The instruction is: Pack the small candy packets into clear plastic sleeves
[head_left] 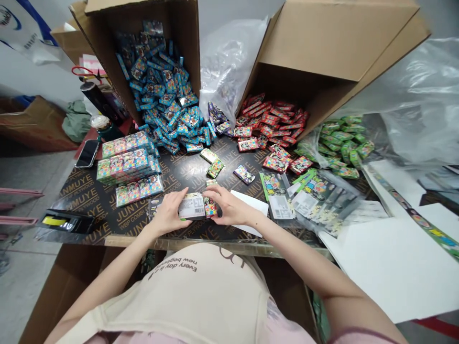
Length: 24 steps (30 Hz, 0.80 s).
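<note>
Presently, barcoded pack (pixel 191 206): between both hands, near the front edge of the dark table (pixel 182 167).
Left hand (pixel 169 213): thumb and fingers gripping the pack's left end.
Right hand (pixel 229 206): fingers closed on a small colourful box (pixel 210 208) at the pack's right end; whether it sits inside cannot be told.
Stacked packs (pixel 122 165): beyond the left hand, to its left.
Printed sleeves (pixel 317 198): right of the right hand.
Red boxes (pixel 272 122): spilling from the right carton (pixel 322 40).
</note>
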Motion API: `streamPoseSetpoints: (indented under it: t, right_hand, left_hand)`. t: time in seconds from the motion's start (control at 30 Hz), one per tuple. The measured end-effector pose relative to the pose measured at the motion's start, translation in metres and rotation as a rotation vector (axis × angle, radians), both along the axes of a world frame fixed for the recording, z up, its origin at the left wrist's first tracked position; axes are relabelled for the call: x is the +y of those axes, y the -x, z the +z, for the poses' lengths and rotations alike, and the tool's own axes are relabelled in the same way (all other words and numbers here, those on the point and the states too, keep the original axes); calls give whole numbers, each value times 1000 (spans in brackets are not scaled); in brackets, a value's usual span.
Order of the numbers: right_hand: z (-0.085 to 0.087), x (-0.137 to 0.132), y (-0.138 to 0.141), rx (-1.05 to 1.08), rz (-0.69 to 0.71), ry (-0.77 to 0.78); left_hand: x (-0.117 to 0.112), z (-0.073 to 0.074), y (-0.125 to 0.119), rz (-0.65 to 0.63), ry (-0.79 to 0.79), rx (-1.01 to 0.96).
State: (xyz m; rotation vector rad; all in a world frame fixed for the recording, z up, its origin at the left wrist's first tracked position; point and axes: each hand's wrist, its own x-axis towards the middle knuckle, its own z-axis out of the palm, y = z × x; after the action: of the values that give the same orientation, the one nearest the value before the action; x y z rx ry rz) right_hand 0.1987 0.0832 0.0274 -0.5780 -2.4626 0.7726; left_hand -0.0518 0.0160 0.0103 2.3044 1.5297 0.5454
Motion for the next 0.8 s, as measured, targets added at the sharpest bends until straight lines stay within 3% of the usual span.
streamPoseSetpoints:
  t: [0.1,0.23,0.4,0.53,0.67,0.8]
  right_hand:
    - [-4,6,1,92,5,23]
    - [-11,-1,11,256,-275,22]
    - [-16,-15,21,187,-263,124]
    - [-36,10,6,99,-449,107]
    - [-64,36,-8,-234,-314,102]
    - [-67,38,-10,-111,-346,119]
  left_hand:
    - [1,0,-1,4,-22,-4]
    - [4,-3,-3,179,-145,-67]
    - [2,-8,-3,224,-149,-98]
    - [0,-9,-1,267,-100,-116]
    - [0,-8,1,248,-46,-85]
    - [0,-9,7,242,-15,58]
